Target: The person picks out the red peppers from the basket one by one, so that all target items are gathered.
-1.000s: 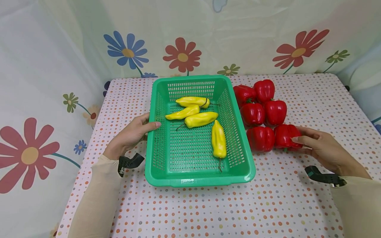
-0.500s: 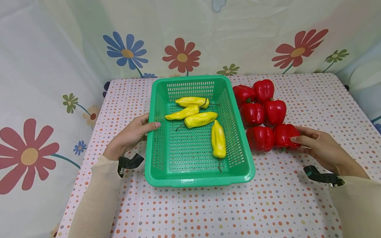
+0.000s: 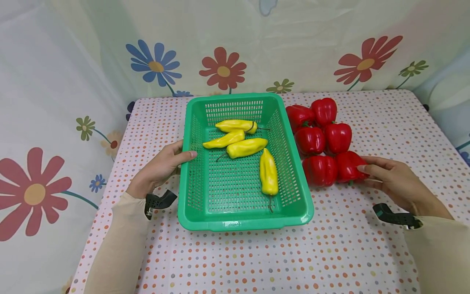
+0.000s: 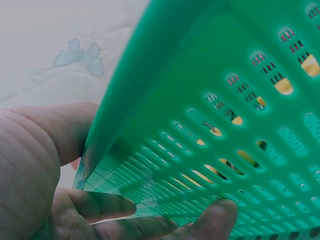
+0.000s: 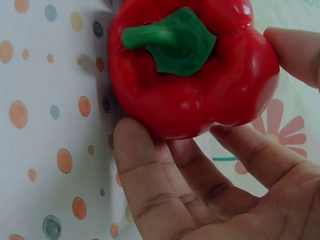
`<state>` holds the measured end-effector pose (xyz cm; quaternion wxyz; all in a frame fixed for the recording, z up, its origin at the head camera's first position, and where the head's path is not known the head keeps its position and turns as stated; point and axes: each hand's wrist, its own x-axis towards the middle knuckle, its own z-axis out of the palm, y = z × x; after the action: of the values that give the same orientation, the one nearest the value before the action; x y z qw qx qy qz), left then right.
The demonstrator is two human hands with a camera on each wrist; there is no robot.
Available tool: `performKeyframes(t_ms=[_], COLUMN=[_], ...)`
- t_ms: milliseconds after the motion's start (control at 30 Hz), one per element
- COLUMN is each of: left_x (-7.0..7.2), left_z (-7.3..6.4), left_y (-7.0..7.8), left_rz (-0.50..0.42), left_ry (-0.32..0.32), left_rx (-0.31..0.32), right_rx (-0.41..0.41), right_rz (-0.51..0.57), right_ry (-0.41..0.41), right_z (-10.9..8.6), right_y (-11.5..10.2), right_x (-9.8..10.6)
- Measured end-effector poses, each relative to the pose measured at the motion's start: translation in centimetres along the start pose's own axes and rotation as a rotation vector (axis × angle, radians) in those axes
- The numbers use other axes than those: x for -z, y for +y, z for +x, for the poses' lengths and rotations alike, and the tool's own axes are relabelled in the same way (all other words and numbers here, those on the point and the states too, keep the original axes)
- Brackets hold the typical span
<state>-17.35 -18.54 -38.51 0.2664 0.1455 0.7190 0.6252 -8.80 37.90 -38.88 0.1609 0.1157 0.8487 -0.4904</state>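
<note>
My left hand (image 3: pixel 160 166) grips the left rim of a green plastic basket (image 3: pixel 246 224), thumb over the edge. In the left wrist view its fingers (image 4: pixel 215 220) lie against the basket's slotted outer wall (image 4: pixel 165 125). Several yellow peppers (image 3: pixel 269 173) lie inside the basket, mostly towards its far half and right side. My right hand (image 3: pixel 394 179) holds the nearest, rightmost red bell pepper (image 3: pixel 348 165) between thumb and fingers. In the right wrist view that bell pepper (image 5: pixel 200 95) lies on its side, green stem showing, on the tabletop.
Several more red bell peppers (image 3: pixel 310 140) are grouped along the basket's right side, touching one another. A dotted cloth (image 3: pixel 235 261) covers the table. A flowered curtain (image 3: pixel 176 24) hangs behind and to the left.
My right hand and the red bell pepper it holds have shifted slightly left, closer against the neighbouring pepper. The left hand keeps its grip on the basket.
</note>
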Motion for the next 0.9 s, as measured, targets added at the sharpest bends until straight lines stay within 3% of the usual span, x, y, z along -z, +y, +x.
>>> performKeyframes(t_ms=[500,900], left_x=[-0.05,-0.02], left_z=[-0.1,-0.06], left_y=[0.06,0.01], left_rz=[0.002,0.005], left_ry=[0.013,0.014], left_rx=[0.011,0.011], right_rx=[0.053,0.007], right_rz=[0.05,-0.015], right_ry=[0.002,-0.017], right_z=[-0.23,-0.18], right_y=[0.14,-0.4], right_x=[-0.11,-0.46])
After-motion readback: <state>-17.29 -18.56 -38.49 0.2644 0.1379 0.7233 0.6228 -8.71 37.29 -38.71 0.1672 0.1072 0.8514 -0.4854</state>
